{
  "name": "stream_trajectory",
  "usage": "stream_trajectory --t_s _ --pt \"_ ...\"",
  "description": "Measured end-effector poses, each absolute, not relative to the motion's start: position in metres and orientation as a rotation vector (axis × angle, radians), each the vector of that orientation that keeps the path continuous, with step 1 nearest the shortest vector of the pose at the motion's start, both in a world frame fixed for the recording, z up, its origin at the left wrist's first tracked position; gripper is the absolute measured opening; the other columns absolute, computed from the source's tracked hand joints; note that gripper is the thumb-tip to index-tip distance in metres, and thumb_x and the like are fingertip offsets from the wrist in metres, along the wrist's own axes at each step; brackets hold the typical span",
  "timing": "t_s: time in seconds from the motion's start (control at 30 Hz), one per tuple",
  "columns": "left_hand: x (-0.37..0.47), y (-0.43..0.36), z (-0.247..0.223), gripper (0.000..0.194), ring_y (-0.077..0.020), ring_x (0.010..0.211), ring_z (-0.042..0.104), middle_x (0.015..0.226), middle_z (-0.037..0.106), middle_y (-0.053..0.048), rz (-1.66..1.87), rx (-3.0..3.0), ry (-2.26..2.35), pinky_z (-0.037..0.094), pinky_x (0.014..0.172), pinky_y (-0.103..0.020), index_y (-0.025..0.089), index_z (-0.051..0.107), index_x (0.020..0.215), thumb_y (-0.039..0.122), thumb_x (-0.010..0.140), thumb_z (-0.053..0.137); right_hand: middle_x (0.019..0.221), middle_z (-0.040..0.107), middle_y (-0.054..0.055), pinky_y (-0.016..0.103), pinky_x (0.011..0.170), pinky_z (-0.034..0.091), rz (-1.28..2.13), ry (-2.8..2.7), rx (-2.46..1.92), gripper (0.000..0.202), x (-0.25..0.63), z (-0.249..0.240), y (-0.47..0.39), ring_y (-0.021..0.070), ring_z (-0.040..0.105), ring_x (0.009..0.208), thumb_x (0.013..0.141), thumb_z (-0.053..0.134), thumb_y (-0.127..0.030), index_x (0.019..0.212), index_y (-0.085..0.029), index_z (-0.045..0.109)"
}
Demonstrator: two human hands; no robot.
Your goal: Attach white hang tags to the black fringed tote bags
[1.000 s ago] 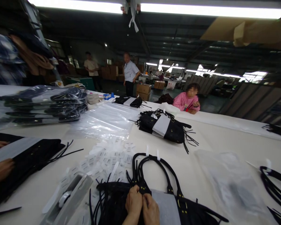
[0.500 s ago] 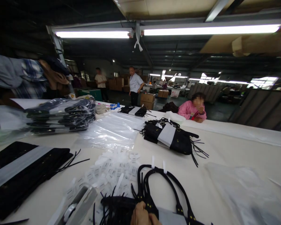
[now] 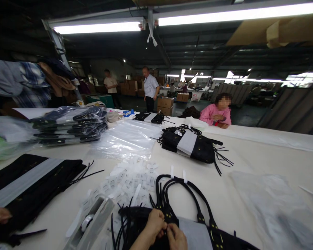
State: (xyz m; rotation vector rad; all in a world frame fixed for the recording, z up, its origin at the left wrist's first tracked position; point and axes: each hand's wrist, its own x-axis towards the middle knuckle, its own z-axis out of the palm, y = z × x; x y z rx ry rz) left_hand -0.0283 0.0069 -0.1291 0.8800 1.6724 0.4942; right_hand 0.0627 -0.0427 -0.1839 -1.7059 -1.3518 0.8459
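Evidently the fine work is at the fringed black handbag (image 3: pixel 143 217), which lies at the near edge of the white table (image 3: pixel 250 158), low in the view and slightly right of centre. Over it, the left hand (image 3: pixel 153 224) and right hand (image 3: pixel 176 236) meet at the fingertips, close together with fingers curled near the base of the handles (image 3: pixel 200 218); whether they pinch a bit of the bag or something small, I cannot tell. To do this well, I would rest both wrists on the bag for steadiness, keep the loose fringe out of the fingers' way, and work gently so that the pale band (image 3: pixel 194 233) across the front stays flat and uncreased (small fittings like those yellow studs would catch a hurried nail). As for writing, little can be read: a heap of white labels (image 3: pixel 127 182) beyond the bag, near the grey dispenser (image 3: pixel 90 225), carries short dark printed lines too small to make out. Two white tags (image 3: pixel 184 176) stand up from the handles with no legible lettering, and the small white tag (image 3: pixel 177 132) on the farther black bag (image 3: pixel 202 147) is no clearer. No brand name is readable anywhere.
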Motion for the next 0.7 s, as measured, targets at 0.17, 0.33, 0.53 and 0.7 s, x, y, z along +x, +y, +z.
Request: stream_trajectory --t_s 0.17,0.33,0.53,0.7 --pt "-0.039 0.004 -0.113 0.020 -0.0104 0.035 0.047 0.036 0.045 0.006 0.451 0.904 1.471 0.038 0.039 -0.020 0.016 0.043 0.062 0.005 0.061 0.060 0.074 0.066 0.006 0.026 0.063 0.042 1.004 -1.382 -1.696 0.031 0.069 -0.150 -0.048 0.0187 0.060 0.068 0.078 0.037 -0.035 0.078 -0.018 0.063" --pt "-0.052 0.007 -0.099 0.017 -0.0104 0.044 0.054 0.043 0.052 0.003 0.377 1.041 1.324 0.049 0.049 -0.024 0.009 0.051 0.058 0.004 0.054 0.067 0.062 0.060 0.001 0.025 0.057 0.039 1.064 -1.471 -1.849 0.029 0.076 -0.124 -0.050 0.0150 0.053 0.058 0.072 0.047 -0.028 0.092 -0.014 0.062" --pt "-0.062 0.009 -0.111 0.016 -0.0096 0.042 0.053 0.042 0.053 0.004 0.337 1.054 1.385 0.048 0.047 -0.022 0.008 0.056 0.058 -0.001 0.049 0.066 0.061 0.057 -0.005 0.022 0.055 0.041 1.344 -1.267 -1.742 0.036 0.081 -0.131 -0.048 0.0094 0.051 0.053 0.060 0.060 -0.020 0.096 -0.014 0.057" --pt "-0.070 0.008 -0.108 0.011 -0.0085 0.038 0.051 0.038 0.048 0.005 0.342 1.122 1.467 0.044 0.044 -0.020 0.008 0.056 0.056 0.000 0.055 0.063 0.061 0.058 -0.006 0.021 0.048 0.042 1.593 -0.978 -1.583 0.046 0.084 -0.134 -0.046 0.0089 0.053 0.049 0.050 0.066 -0.017 0.095 -0.013 0.054"
